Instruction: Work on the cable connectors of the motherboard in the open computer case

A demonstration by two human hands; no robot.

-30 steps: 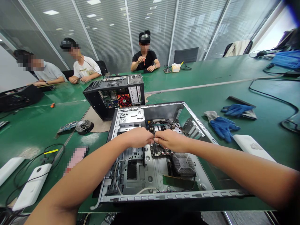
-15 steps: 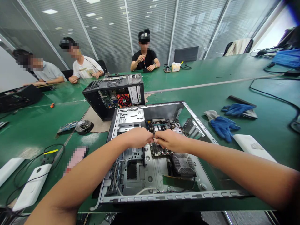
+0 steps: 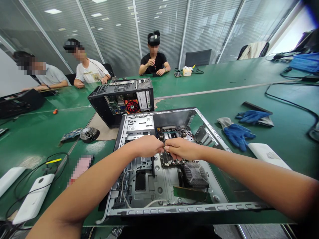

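Note:
An opened computer case lies on its side right in front of me. Both hands meet over its motherboard, fingertips close together. My left hand is closed, its fingers pinched near the board's left edge. Opposite it, my right hand is closed too, fingers bent inward. Whatever sits between the fingertips is too small and too covered to name. Nearer to me in the case are a CPU heatsink and a green memory module. A pale cable runs along the left side.
A second computer tower with a red fan stands behind the case. Blue work gloves and a white box-like device lie to the right. On the left are a round cooler and a white device. Several people sit across the table.
My right hand's fingers have shifted slightly, with the lower fingers curling down a little. My left hand and the case stay in the same place.

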